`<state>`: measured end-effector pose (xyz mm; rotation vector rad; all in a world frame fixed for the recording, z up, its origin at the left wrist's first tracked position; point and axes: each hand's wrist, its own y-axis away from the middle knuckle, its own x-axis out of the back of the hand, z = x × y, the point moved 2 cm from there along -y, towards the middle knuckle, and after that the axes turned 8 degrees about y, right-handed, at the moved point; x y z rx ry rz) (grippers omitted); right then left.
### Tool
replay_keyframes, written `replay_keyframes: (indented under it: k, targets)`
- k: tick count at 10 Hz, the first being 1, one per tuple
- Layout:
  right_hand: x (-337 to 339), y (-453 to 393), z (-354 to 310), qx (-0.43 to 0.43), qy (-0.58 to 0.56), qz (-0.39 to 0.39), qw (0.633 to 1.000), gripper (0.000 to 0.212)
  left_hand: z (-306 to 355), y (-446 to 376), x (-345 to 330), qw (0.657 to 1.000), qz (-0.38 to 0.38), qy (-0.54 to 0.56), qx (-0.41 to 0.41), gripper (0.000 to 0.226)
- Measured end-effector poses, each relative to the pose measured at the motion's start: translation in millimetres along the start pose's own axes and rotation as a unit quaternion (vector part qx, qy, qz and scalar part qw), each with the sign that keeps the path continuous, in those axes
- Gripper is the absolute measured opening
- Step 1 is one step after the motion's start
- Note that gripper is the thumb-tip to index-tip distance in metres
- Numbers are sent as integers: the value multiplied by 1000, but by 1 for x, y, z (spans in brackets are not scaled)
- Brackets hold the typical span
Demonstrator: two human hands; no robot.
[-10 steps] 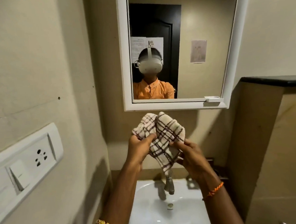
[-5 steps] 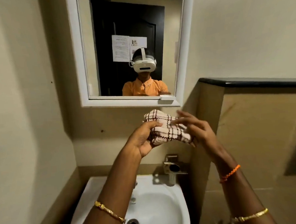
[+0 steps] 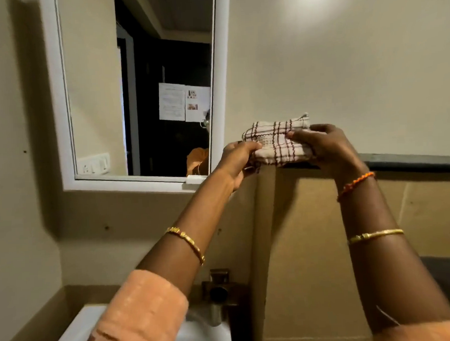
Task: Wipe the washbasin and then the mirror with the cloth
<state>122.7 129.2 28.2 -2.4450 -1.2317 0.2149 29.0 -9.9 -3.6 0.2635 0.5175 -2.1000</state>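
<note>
Nearest me, my orange fuzzy sleeves and thin gold bangles frame the white, smooth washbasin at the bottom edge, its bowl mostly hidden by my left arm, with a dull metal tap behind. Further out, my left hand and right hand both grip the cloth, a soft cream weave with dark checks, folded into a thick pad just above the dark ledge. Half a second ago it was bunched lower, over the basin. Beyond, left, hangs the white-framed mirror.
</note>
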Motion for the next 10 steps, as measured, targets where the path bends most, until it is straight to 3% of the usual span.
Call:
replay_keyframes:
  k: [1, 2, 3, 4, 5, 6, 7, 8, 9, 10]
  targets:
    - [14, -37, 4, 13, -9, 49, 999, 68, 2, -32, -21, 993, 63, -88, -47, 48]
    - [20, -66, 17, 24, 101, 126, 987, 70, 0, -49, -31, 968, 131, -205, -68, 74]
    - [24, -68, 26, 73, 296, 209, 929, 31, -1, -62, -36, 945, 152, -274, -92, 69]
    - [21, -55, 27, 111, 421, 259, 862, 14, -2, -71, -41, 919, 130, -337, -157, 36]
    - [0, -43, 30, 179, 500, 230, 816, 33, -8, -75, -42, 893, 123, -386, -195, 22]
    - [-13, -39, 34, 204, 520, 209, 803, 40, -14, -70, -40, 879, 108, -409, -221, 32]
    - [-14, -37, 36, 201, 493, 218, 818, 39, -17, -66, -34, 876, 54, -426, -219, 40]
    - [-19, -32, 37, 220, 468, 257, 817, 35, -19, -57, -26, 871, -3, -431, -235, 35]
    - [-28, -21, 37, 265, 389, 314, 824, 29, -15, -42, -15, 828, -17, -474, -299, 27]
    - [-49, -9, 36, 340, 321, 321, 824, 29, -15, -21, 11, 750, 55, -523, -401, 15]
